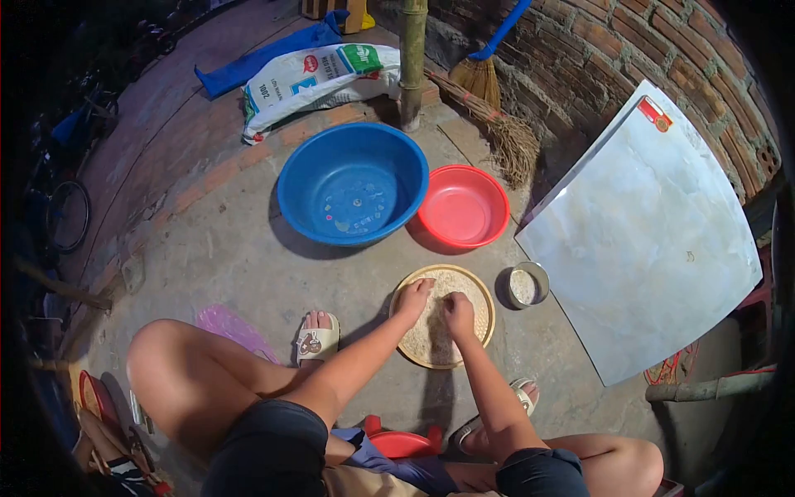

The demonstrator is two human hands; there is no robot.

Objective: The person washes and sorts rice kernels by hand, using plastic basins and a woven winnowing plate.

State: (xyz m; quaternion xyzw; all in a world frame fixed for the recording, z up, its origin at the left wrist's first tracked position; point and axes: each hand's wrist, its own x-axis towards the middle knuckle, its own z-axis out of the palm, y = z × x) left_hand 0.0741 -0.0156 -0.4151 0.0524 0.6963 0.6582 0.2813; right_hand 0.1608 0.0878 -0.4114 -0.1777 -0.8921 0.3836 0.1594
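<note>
A round woven winnowing tray [487, 338] with a raised rim sits on the ground between my feet. Pale grains that look like rice [436, 331] are spread across it. My left hand [413, 301] rests over the tray's upper left part, fingers stretched out and lying on the grains. Over the middle right of the tray is my right hand [459, 316], its fingers curled in and the fingertips pinched together. Whatever they hold, if anything, is too small to make out. To the right stands a metal tin [542, 282] with similar grains inside.
A big blue basin [290, 207] and a smaller red basin [502, 217] stand beyond the tray. Large marbled sheets [638, 240] lean at right against a brick wall. Brooms [515, 151], a bamboo post [412, 66] and a printed sack [319, 79] are farther back.
</note>
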